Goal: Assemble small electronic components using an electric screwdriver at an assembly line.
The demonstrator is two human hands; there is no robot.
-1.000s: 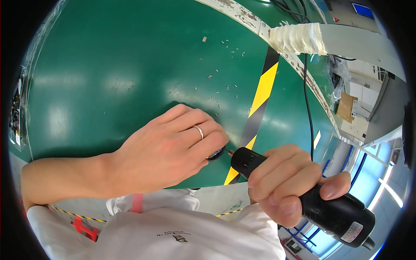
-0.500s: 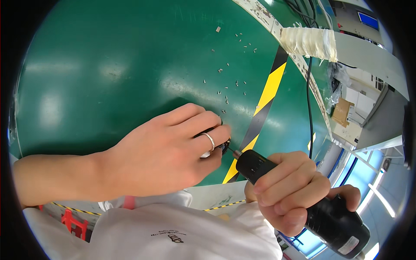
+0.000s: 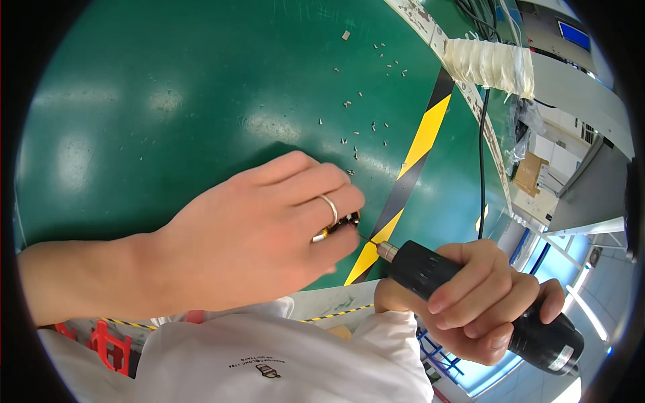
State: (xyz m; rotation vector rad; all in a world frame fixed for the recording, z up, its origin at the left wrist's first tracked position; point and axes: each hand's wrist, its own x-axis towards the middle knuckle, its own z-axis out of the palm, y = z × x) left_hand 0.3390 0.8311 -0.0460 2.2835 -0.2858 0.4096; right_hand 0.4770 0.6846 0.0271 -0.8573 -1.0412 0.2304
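My left hand (image 3: pixel 265 225), with a ring on one finger, is closed over a small black part (image 3: pixel 350 219) just above the green table. Fingers hide most of that part; a dark end and a white-and-yellow bit of it show between them. My right hand (image 3: pixel 474 295) is wrapped round a black electric screwdriver (image 3: pixel 423 269). The tool lies slanted, its thin bit pointing up and left at the part. The bit's tip appears a little apart from the part, close to my left fingers.
Several tiny screws (image 3: pixel 356 156) lie scattered on the green table (image 3: pixel 168 154) beyond my left hand. Yellow-and-black tape (image 3: pixel 420 144) crosses the table on the right. A black cable (image 3: pixel 482 168) runs along the right edge, near a wrapped post (image 3: pixel 489 66).
My right hand and the screwdriver have moved right, drawing the bit back from the part. The left hand has turned slightly, and more of the part shows between its fingers.
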